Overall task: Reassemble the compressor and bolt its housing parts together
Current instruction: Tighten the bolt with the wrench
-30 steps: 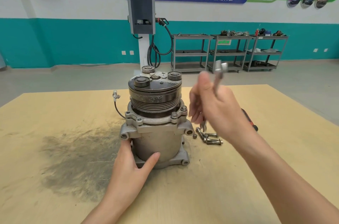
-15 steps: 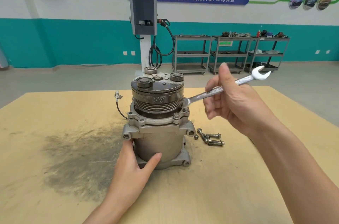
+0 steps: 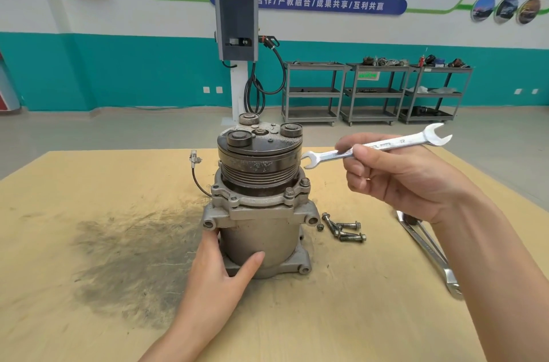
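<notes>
Compressor (image 3: 258,213) upright at centre of desk (image 3: 89,183), pulley end up. Left hand (image 3: 221,269) at its 7 o'clock; fingers wrap the lower housing, thumb pressed on the front. Right hand (image 3: 395,180) at 3 o'clock, raised, fingers pinching the shaft of an open-end wrench (image 3: 377,146); the near jaw sits just beside the pulley rim, contact unclear. Loose bolts (image 3: 341,228) on desk at 4 o'clock, near the base. Second wrench (image 3: 430,254) lies farther out at 4 o'clock. Dark smudge (image 3: 127,249) at 9 o'clock.
</notes>
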Demonstrator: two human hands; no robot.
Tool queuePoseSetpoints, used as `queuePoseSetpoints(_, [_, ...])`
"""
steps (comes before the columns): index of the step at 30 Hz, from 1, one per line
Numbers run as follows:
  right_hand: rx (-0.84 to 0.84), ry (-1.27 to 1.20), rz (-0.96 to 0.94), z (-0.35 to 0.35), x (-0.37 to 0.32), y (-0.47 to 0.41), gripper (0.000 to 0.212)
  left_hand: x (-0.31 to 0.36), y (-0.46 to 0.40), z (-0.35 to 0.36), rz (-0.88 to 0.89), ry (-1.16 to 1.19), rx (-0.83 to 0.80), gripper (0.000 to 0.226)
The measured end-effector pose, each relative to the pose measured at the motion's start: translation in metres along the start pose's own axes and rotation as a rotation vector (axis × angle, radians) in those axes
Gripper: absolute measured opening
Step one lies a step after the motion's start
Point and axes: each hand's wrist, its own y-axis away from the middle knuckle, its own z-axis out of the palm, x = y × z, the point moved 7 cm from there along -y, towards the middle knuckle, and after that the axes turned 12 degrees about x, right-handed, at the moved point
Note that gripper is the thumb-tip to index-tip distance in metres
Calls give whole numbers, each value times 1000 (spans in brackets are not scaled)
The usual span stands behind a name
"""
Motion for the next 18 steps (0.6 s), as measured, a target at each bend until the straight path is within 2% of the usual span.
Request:
queuePoseSetpoints(5, [126, -10, -28, -11, 3, -8, 33, 1, 0, 0, 2, 1, -2, 57])
queuePoseSetpoints(8, [182, -55, -17, -9, 15, -14, 34, 1, 0, 0, 8, 6, -3, 59])
queuePoseSetpoints(13, [193, -133, 78, -2, 37, -21, 35, 1, 0, 0, 8, 7, -5, 62])
queuePoseSetpoints(18, [198, -190, 67, 4, 45, -24, 34, 0, -1, 0, 10, -5, -5, 61])
